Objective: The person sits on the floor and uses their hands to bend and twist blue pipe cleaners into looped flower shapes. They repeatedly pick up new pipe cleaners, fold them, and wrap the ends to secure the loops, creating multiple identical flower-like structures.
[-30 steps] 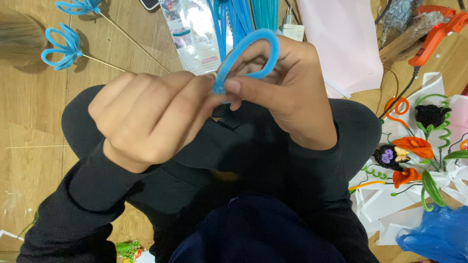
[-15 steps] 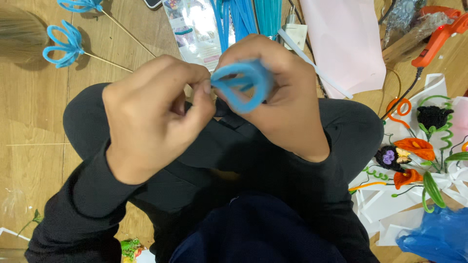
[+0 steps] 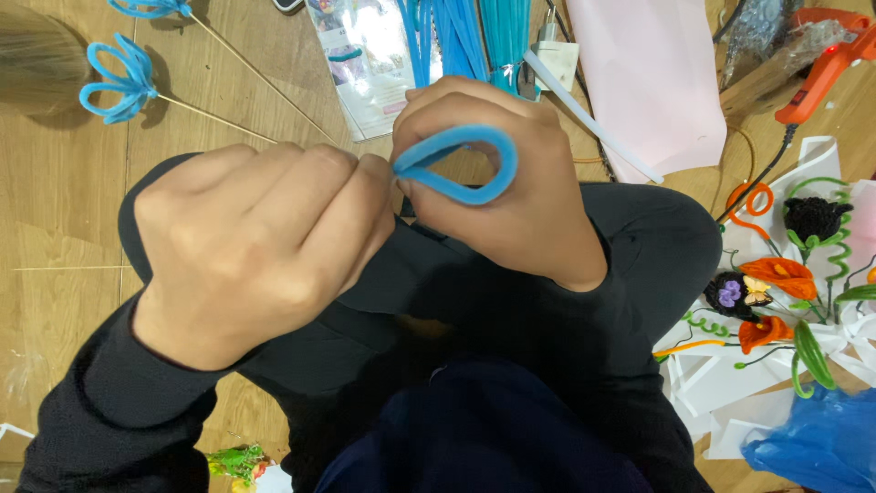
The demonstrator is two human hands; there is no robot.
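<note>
Blue pipe cleaner [image 3: 465, 164] is bent into a loop, right hand [image 3: 511, 201] pinching it, left hand [image 3: 265, 246] curled shut on its ends over the lap. Loose grip could let it spring open. Finished blue flower [image 3: 119, 80] lies far left.

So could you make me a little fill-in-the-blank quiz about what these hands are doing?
1. Both hands pinch a fuzzy pipe cleaner coloured ____.
2. The pipe cleaner is bent into a ____.
3. The finished blue flower lies on the wooden ____.
4. The glue gun at upper right is coloured ____.

Missing words: blue; loop; floor; orange
</note>
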